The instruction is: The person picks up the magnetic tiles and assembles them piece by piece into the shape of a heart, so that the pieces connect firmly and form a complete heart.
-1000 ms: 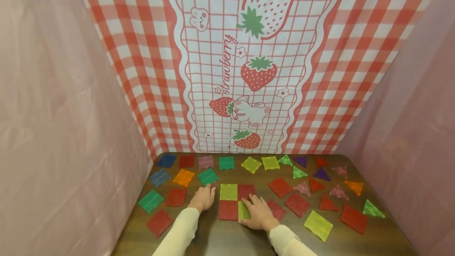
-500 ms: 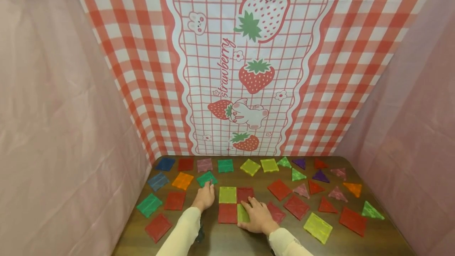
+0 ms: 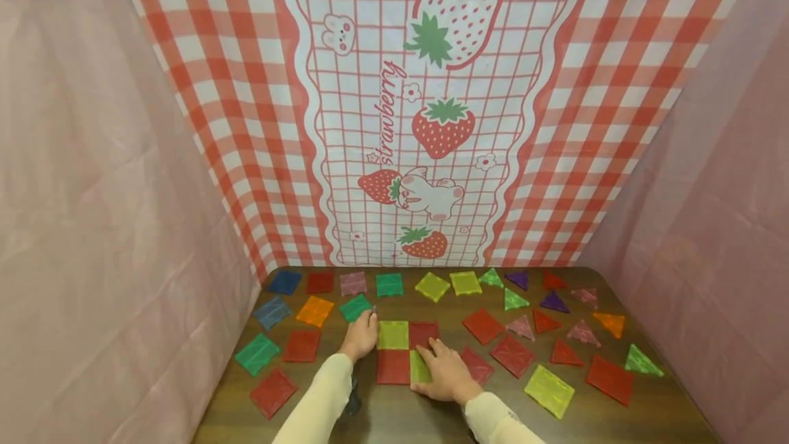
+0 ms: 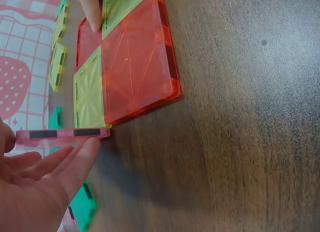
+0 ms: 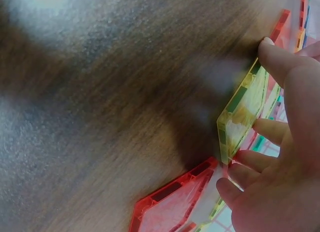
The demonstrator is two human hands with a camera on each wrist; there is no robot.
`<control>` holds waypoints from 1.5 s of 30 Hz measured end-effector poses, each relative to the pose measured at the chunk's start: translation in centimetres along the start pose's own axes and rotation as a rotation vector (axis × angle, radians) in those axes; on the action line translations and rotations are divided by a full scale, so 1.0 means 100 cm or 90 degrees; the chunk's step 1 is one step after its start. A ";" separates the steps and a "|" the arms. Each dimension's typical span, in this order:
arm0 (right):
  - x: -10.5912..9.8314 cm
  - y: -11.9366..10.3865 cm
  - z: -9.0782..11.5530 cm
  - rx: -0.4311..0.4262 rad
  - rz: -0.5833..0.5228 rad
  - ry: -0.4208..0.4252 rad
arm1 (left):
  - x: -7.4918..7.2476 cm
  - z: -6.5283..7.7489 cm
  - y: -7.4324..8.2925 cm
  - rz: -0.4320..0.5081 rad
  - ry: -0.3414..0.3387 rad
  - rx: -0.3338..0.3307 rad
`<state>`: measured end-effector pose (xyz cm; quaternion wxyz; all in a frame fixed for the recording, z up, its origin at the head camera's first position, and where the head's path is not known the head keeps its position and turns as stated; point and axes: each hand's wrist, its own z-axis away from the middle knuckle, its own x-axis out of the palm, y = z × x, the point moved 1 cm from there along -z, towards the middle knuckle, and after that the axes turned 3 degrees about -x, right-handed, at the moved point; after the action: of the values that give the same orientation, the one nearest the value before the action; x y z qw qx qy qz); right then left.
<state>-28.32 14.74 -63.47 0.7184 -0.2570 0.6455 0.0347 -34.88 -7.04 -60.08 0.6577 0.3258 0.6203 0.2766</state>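
A two-by-two square of magnetic tiles lies in the middle of the table: yellow (image 3: 393, 335) and red (image 3: 424, 331) at the back, red (image 3: 393, 367) and yellow (image 3: 420, 368) in front. Thumb and fingers of my left hand (image 3: 360, 336) pinch a pinkish-red magnetic tile (image 4: 65, 134), edge-on in the left wrist view, right at the back yellow tile's left side. My right hand (image 3: 448, 370) rests spread over the right-hand tiles. Its thumb touches the front yellow tile's edge in the right wrist view, and a fingertip reaches the back red one.
Several square tiles lie loose on the left, including a green one (image 3: 355, 308) just beyond my left hand. On the right are more squares, among them a dark red one (image 3: 476, 366) beside my right hand, and several triangles (image 3: 545, 321). A checked cloth (image 3: 444, 156) hangs behind.
My left hand has shifted right, bringing its tile up to the left side of the square. My right hand has stayed in place on the tiles.
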 end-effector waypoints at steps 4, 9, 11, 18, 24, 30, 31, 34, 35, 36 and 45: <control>0.000 0.000 -0.001 0.003 0.002 -0.001 | 0.001 -0.001 0.001 0.003 -0.006 -0.001; 0.000 0.000 0.000 0.001 0.004 -0.005 | 0.002 0.000 0.000 -0.008 -0.016 -0.011; 0.000 0.000 0.000 -0.001 0.005 -0.002 | 0.002 0.001 0.000 -0.007 -0.017 -0.017; -0.002 -0.001 0.000 0.007 0.011 0.002 | 0.003 0.002 0.000 0.003 -0.029 -0.020; -0.001 -0.001 0.001 0.008 0.009 0.003 | 0.002 0.003 0.000 0.003 -0.032 -0.021; -0.001 -0.001 0.002 0.003 0.011 0.010 | 0.003 0.004 0.000 -0.003 -0.034 -0.023; -0.001 0.000 0.002 0.002 0.010 0.011 | 0.003 0.004 0.000 -0.005 -0.034 -0.022; -0.002 0.001 0.002 -0.003 0.008 0.013 | 0.003 0.002 0.000 -0.008 -0.034 -0.018; -0.003 0.002 0.002 -0.007 0.003 0.009 | 0.003 0.002 0.000 -0.008 -0.034 -0.016; -0.004 0.004 0.003 -0.011 -0.009 0.004 | 0.003 0.001 0.000 -0.008 -0.036 -0.015; -0.025 0.043 0.035 0.018 -0.018 0.027 | 0.001 0.004 -0.003 -0.004 -0.045 -0.016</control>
<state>-27.18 20.62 -62.41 0.7086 -0.2566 0.6572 0.0098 -34.44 -7.15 -60.37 0.6839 0.3254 0.5942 0.2709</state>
